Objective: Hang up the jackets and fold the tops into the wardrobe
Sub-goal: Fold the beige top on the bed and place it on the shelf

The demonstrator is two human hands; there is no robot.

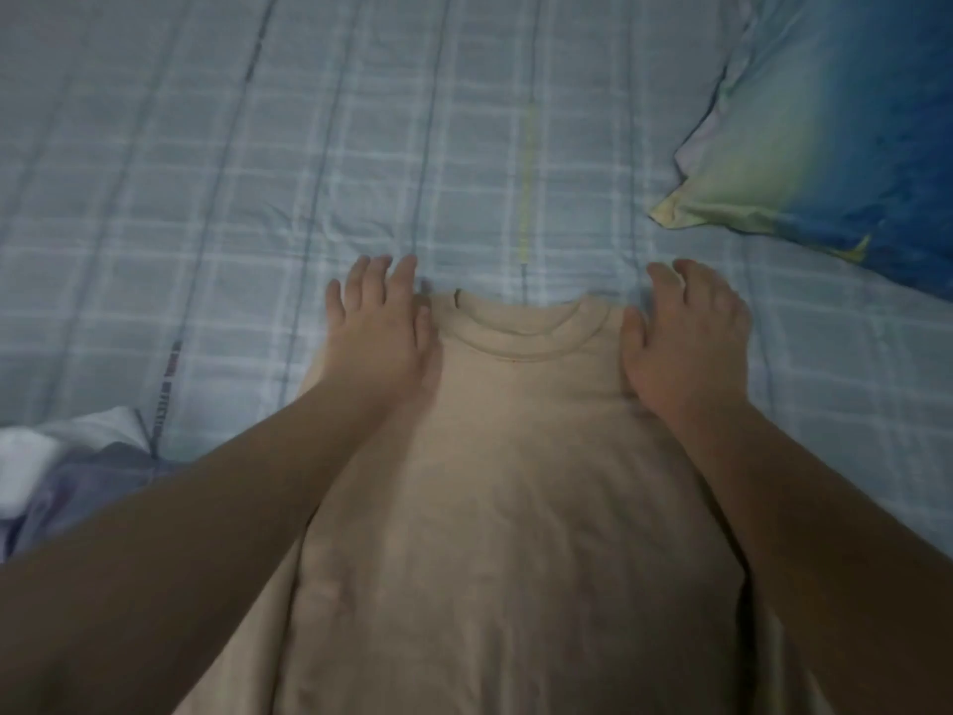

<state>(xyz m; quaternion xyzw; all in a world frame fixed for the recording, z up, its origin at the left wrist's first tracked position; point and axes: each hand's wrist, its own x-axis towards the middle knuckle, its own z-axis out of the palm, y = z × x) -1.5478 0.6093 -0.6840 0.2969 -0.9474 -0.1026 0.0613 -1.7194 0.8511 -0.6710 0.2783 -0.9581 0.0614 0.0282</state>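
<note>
A beige top [515,482] lies flat on the bed, its round collar pointing away from me. My left hand [379,327] rests palm down on the top's left shoulder, fingers spread and reaching onto the sheet. On the right shoulder lies my right hand [686,338], also flat with its fingers apart. Neither hand grips the cloth. My forearms cover both sides of the top, so the sleeves are hidden. No wardrobe or jacket is in view.
The bed is covered with a pale blue checked sheet [309,147]. A blue and pale yellow pillow [835,126] lies at the right back. A crumpled white and lilac cloth [62,472] sits at the left edge.
</note>
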